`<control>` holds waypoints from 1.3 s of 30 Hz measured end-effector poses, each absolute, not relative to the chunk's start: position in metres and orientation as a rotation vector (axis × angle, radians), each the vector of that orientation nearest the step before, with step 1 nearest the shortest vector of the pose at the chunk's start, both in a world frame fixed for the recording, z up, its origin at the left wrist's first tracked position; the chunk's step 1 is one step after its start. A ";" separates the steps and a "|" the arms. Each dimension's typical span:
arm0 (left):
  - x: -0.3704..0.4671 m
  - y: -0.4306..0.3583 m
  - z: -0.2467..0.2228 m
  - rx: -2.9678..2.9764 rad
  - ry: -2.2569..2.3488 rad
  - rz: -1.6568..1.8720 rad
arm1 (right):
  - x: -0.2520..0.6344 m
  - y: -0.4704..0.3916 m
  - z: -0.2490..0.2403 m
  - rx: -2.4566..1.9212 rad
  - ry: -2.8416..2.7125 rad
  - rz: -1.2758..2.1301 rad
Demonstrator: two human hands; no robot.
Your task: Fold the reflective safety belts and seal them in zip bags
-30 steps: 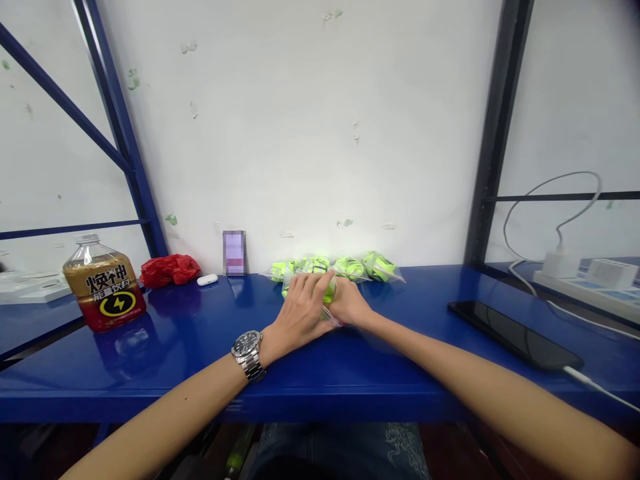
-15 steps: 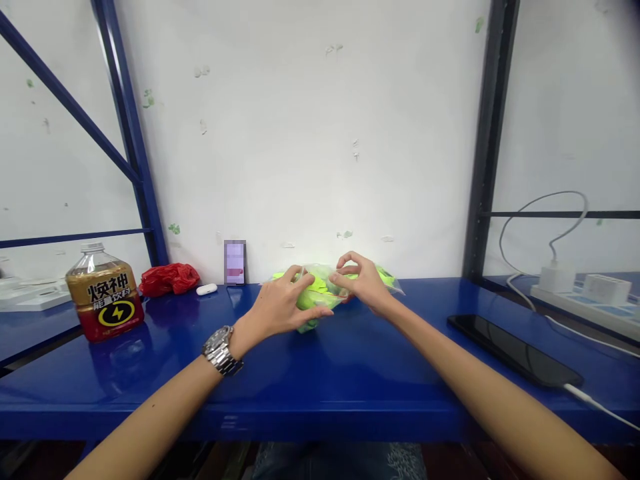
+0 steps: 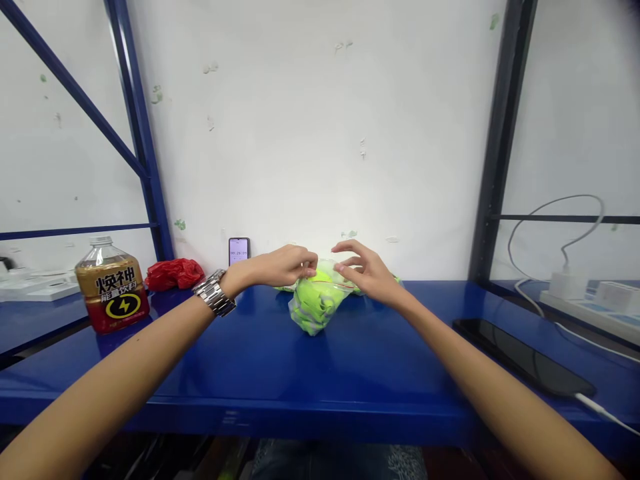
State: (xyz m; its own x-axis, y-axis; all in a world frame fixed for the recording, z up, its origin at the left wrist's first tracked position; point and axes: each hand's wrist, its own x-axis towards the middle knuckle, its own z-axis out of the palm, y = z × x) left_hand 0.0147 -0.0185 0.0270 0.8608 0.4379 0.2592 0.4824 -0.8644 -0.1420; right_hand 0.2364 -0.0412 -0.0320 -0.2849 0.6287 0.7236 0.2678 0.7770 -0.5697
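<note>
A clear zip bag (image 3: 315, 307) packed with bright yellow-green cloth-like material rests at the middle of the blue table (image 3: 240, 373). My left hand (image 3: 291, 264), with a metal watch on the wrist, has its fingers curled together at the bag's upper left edge and pinches it. On the other side, my right hand (image 3: 369, 272) hovers by the bag's upper right corner with its fingers curved and apart. Whether a fingertip touches the plastic there, I cannot tell. More yellow-green material in clear plastic lies behind, mostly hidden by the hands and the front bag.
To the left stand a large drink bottle (image 3: 113, 287), a crumpled red plastic bag (image 3: 175, 273) and an upright phone (image 3: 239, 250) against the wall. A black phone (image 3: 523, 357) with a charging cable lies right, near a white power strip (image 3: 595, 310).
My left hand has turned over and closed at the bag's top edge, showing more of the bag's front. My right hand's fingers have spread apart. The view has shifted slightly.
</note>
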 end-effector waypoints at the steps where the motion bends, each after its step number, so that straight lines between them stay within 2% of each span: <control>1: 0.016 -0.016 0.026 -2.818 -0.723 -0.333 | 0.237 -0.046 -0.030 -0.687 -1.916 0.350; 6: 0.014 -0.011 0.022 -2.761 -0.755 -0.441 | 0.243 -0.060 -0.023 -0.867 -2.260 -0.045; 8: 0.011 -0.013 0.024 -2.783 -0.783 -0.450 | 0.243 -0.057 -0.023 -0.857 -2.292 -0.097; 14: -0.001 -0.015 0.032 -2.861 -0.981 -0.423 | 0.243 -0.033 -0.028 -0.866 -1.951 -0.022; 18: -0.005 -0.010 0.028 -2.932 -0.972 -0.535 | 0.249 -0.025 -0.030 -0.872 -1.786 0.100; 26: -0.006 -0.011 0.020 -2.951 -0.894 -0.754 | 0.265 -0.036 -0.012 -0.827 -2.122 0.223; 33: -0.015 -0.011 0.022 -3.036 -0.864 -0.730 | 0.270 -0.048 0.011 -0.930 -2.398 0.056; 39: -0.020 -0.015 0.024 -3.108 -0.908 -0.747 | 0.271 -0.050 0.012 -0.849 -2.416 0.206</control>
State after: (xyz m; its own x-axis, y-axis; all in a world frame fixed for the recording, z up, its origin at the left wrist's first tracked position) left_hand -0.0196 -0.0151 0.0244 0.7517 0.5476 0.3676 0.4667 -0.8354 0.2904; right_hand 0.2711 -0.0504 0.0118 -0.6397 0.6151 0.4608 0.5284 0.7874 -0.3175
